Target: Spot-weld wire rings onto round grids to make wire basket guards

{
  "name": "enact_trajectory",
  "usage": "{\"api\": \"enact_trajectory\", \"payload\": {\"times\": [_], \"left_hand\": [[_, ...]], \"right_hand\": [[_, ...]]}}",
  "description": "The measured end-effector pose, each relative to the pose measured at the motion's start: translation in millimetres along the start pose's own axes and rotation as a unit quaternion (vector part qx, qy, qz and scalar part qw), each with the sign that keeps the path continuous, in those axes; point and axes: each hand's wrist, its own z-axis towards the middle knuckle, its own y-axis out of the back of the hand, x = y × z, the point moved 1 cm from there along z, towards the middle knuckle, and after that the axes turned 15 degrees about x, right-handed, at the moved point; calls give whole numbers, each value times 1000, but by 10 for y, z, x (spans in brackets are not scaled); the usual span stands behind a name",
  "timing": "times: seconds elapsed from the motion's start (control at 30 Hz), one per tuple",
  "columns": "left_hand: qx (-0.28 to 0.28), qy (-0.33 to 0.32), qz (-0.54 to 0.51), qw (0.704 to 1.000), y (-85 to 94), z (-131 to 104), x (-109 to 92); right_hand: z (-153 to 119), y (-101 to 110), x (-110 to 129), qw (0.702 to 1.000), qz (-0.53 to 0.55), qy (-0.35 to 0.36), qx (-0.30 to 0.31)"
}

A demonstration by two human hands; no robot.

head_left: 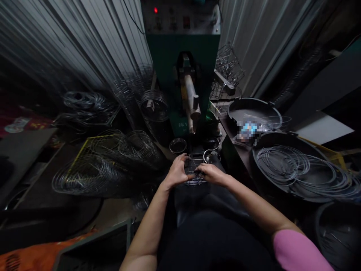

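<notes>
The left hand (177, 171) grips a round wire rack (195, 162) over the lap, below the machine (160, 56); the right hand (213, 174) pinches its wires. Apparently positioning, which calls for steady alignment next.

Green machine (166, 52): pale characters, perhaps 佛 first — rest illegible | orange sack (39, 254): dark letters — unreadable | red item (9, 107): yellow markings, blurred

"What are the hands doing?"

"The bare left hand (177, 172) is holding a round, silvery wire rack (195, 162); the bare right hand (212, 174) is touching its wires."

"And around them?"

"A tall, dark-green metal machine (163, 64) is standing ahead, its small red light (155, 10) glowing. Loose loops of grey wire (293, 173) are lying in a round black pan (299, 146) on the right."
</notes>
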Motion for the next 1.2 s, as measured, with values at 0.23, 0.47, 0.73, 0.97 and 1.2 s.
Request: {"api": "enact_trajectory", "payload": {"times": [0.23, 0.47, 0.73, 0.97, 1.2], "left_hand": [[-17, 24, 24, 999, 247, -113, 58], [114, 70, 181, 974, 142, 25, -105], [122, 90, 187, 971, 156, 94, -182], [109, 110, 217, 964, 79, 53, -249], [130, 82, 240, 959, 18, -39, -287]], "right_hand": [[85, -82, -3, 999, -19, -28, -1], [111, -89, -5, 999, -15, -29, -12], [107, -155, -55, 999, -11, -13, -29], [96, -167, -46, 999, 3, -5, -36], [87, -187, -44, 999, -1, -10, -36]]}}
